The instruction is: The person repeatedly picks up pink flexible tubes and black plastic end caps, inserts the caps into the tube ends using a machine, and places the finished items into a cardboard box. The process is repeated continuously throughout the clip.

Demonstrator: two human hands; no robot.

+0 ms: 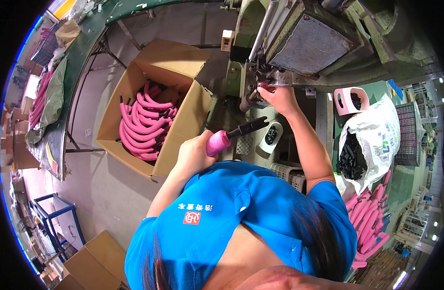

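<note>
So, the top of the view is mostly taken up by a chunky green machine [306, 44]. To the left, a big cardboard box [184, 141] has been loaded with curved pink tubes [143, 124], heaped every which way. Over on the right, a white sack [382, 129] can be seen gaping, with loads of black pieces [351, 157] inside. Just below it, a messy pile of pink rods [369, 218] is spread out. Under the machine, a little white tub [265, 148] is stocked with black bits too. Near the middle of the view, a pink-sleeved bar [218, 143] is gripped by the left hand [195, 152], fingers wrapped around it, its black forked end [252, 126] pointed up and right. The right hand [278, 98] is raised to the machine's dark clamp [263, 71], thumb and fingertips held narrow; whether anything's pinched there can't be told.
</note>
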